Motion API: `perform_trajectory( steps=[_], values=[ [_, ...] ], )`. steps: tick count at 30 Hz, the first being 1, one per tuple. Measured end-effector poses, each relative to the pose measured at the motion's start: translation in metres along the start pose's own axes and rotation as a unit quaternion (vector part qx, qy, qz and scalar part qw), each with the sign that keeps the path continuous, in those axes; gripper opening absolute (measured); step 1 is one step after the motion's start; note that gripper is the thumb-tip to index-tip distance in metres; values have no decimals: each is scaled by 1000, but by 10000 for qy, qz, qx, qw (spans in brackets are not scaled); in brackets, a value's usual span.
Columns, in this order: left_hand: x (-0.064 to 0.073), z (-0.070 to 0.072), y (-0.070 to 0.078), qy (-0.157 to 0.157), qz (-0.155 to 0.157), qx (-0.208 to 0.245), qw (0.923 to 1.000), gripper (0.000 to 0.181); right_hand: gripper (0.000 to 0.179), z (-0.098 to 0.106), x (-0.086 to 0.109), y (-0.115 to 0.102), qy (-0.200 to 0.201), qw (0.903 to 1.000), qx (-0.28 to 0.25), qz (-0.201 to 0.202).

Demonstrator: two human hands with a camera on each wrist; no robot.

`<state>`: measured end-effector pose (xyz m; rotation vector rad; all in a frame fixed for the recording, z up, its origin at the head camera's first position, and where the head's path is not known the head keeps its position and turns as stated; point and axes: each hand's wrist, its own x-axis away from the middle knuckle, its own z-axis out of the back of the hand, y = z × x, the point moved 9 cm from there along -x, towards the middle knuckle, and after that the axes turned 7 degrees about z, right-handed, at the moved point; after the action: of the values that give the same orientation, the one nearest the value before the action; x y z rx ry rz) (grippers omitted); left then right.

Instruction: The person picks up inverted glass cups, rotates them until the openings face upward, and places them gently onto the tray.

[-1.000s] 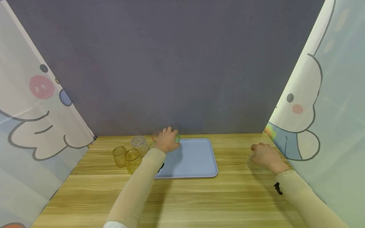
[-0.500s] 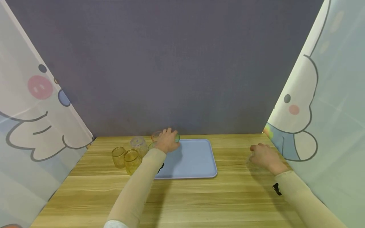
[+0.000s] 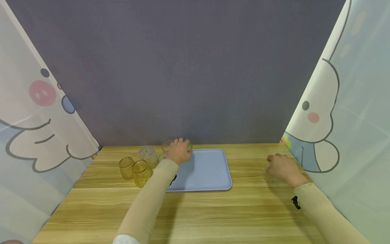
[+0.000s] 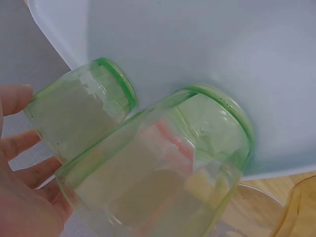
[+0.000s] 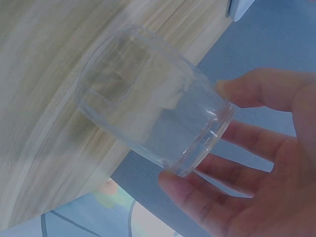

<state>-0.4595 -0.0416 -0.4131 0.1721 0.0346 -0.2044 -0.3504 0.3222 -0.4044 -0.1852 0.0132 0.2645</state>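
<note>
My left hand (image 3: pixel 179 150) reaches to the back left of the light blue tray (image 3: pixel 210 171). In the left wrist view its thumb and fingers hold a green-tinted glass (image 4: pixel 79 106) near the upper rim, its thick base down on the tray. A second green-tinted glass (image 4: pixel 158 163) stands close beside it, nearer that camera. At the table's right side, my right hand (image 3: pixel 283 167) grips a clear glass (image 5: pixel 153 98). This one is upside down, thumb and fingers around its thick base, mouth toward the wood. In the head view the right hand covers most of it.
Left of the tray stand two amber glasses (image 3: pixel 142 174) and a clear glass (image 3: pixel 148 154). A glass with a reddish rim (image 3: pixel 166 145) is partly behind my left hand. A grey wall (image 3: pixel 195 74) closes the back of the wooden table (image 3: pixel 213 217); printed curtains (image 3: pixel 317 145) flank it.
The head view has shifted very slightly. Both hands keep their hold on the glasses in the same places.
</note>
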Motion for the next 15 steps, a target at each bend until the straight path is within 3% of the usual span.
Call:
perform_trajectory(
  steps=[15],
  values=[
    [-2,-2,-1,76,205,-78,9997,56,41,-2,-2,2,20,10000,-1,1]
  ],
)
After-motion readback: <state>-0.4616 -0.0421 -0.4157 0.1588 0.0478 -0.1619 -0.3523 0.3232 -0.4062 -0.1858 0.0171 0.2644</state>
